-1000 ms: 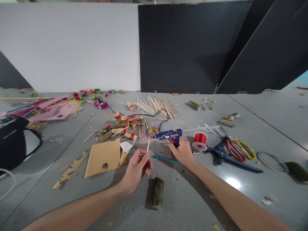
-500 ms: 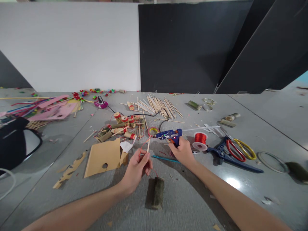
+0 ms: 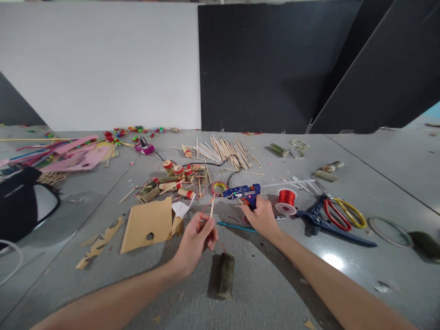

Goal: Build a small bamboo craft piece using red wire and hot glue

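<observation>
My left hand pinches a thin wooden stick that points up and away from me. A red cord runs by its fingers and the stick's tip. My right hand is wrapped round the grip of a blue hot glue gun, whose nozzle points left, close to the stick's upper end. Whether nozzle and stick touch, I cannot tell. A clear glue stick sticks out of the gun's back. Below my left hand a dark green bamboo piece lies on the floor, with red cord at its top.
Beyond my hands lie a tape roll, several red-banded bamboo pieces and loose sticks. To the right are a red cord spool, blue pruning shears and scissors. Cardboard lies left. Panels stand behind.
</observation>
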Demonstrator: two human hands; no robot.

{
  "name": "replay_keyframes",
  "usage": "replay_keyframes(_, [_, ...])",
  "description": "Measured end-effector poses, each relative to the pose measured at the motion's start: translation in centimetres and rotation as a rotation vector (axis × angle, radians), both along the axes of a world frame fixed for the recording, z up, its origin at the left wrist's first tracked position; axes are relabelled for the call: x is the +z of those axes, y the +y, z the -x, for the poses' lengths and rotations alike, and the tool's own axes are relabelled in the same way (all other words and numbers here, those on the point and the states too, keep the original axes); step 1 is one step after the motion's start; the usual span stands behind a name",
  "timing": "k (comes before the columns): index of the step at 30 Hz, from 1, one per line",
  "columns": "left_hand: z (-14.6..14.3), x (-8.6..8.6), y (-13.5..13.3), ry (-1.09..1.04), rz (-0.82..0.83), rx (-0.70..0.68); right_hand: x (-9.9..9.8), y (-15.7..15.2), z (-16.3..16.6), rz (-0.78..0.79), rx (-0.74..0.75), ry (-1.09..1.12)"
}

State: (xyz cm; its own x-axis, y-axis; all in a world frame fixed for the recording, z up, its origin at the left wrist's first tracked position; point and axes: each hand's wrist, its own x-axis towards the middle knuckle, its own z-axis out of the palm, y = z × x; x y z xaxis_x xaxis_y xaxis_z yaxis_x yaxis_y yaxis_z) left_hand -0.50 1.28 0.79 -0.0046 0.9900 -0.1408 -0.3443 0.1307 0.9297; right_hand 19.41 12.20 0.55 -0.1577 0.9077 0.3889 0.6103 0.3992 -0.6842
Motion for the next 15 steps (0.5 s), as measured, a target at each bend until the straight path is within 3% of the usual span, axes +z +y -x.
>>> replay_keyframes(15, [0.12, -0.25, 0.06, 0.003, 0.001, -0.003, 0.05, 0.03, 0.02, 0.009, -0.004, -0.015])
